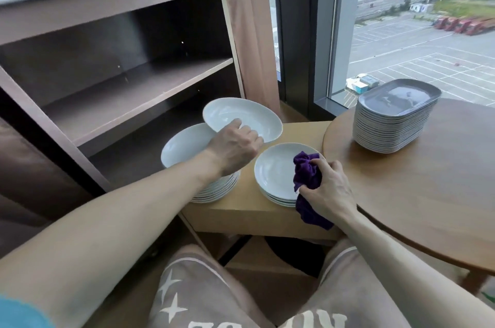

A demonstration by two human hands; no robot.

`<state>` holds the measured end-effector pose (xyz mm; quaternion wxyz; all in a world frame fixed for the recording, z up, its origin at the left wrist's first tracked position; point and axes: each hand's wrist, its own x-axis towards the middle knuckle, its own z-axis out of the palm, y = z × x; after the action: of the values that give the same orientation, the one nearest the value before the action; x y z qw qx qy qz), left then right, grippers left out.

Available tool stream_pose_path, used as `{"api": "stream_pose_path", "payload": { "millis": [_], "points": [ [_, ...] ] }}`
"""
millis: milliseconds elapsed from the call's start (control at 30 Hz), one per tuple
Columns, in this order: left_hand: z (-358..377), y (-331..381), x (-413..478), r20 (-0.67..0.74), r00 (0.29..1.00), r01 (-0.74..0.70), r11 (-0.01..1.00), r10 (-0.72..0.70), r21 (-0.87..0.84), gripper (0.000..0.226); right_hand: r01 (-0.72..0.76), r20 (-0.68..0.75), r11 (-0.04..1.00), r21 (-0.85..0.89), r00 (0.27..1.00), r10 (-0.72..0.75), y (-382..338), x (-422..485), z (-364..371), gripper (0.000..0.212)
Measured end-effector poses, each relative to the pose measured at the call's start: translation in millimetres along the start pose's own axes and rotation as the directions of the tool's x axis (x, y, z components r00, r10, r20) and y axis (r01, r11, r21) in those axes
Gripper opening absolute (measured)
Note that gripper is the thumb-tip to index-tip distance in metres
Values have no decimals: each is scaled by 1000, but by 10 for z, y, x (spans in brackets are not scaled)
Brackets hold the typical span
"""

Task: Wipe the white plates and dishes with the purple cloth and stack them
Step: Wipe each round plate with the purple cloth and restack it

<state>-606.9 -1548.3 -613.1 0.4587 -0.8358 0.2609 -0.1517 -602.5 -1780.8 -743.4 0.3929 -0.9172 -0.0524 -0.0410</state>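
Observation:
My left hand [235,146] grips the near rim of a white plate [242,118] and holds it tilted above the tall stack of white plates [187,145] on the left of the small wooden table [246,212]. My right hand [329,185] holds the bunched purple cloth [306,175] at the right edge of a shorter stack of white plates [276,172]. A tail of the cloth hangs down below my wrist.
A brown shelf unit [128,92] with open shelves stands left of the plates. On the round wooden table [428,188] at the right sits a tall stack of grey rectangular trays [396,116]. A window lies behind. My knees are below the small table.

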Motion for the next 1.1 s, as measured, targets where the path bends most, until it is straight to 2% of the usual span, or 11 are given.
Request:
{"api": "stream_pose_path", "payload": {
  "millis": [133,267,500,800,900,1000,1100],
  "points": [
    [52,-58,-171,7,994,110,989,-109,-102,18,24,11,1000,-19,1000,-24,3,-29,20,71],
    [150,22,-384,23,968,247,929,-250,-275,17,43,16,999,-24,999,-42,-9,-31,48,69],
    [294,59,-588,81,925,377,867,-372,-326,16,49,50,998,-28,998,-47,3,-58,131,69],
    [630,84,-790,93,895,438,816,-437,-377,14,56,69,997,-53,996,-52,33,-53,156,68],
    [744,152,-840,72,866,459,729,-495,-508,9,49,78,996,-77,996,-43,63,-53,159,66],
    [836,277,-874,124,805,499,549,-579,-670,16,37,88,994,-108,996,-27,104,-43,158,61],
    [908,378,-871,205,741,550,404,-639,-731,24,29,81,990,-139,997,-17,141,-11,148,59]
  ]
}}
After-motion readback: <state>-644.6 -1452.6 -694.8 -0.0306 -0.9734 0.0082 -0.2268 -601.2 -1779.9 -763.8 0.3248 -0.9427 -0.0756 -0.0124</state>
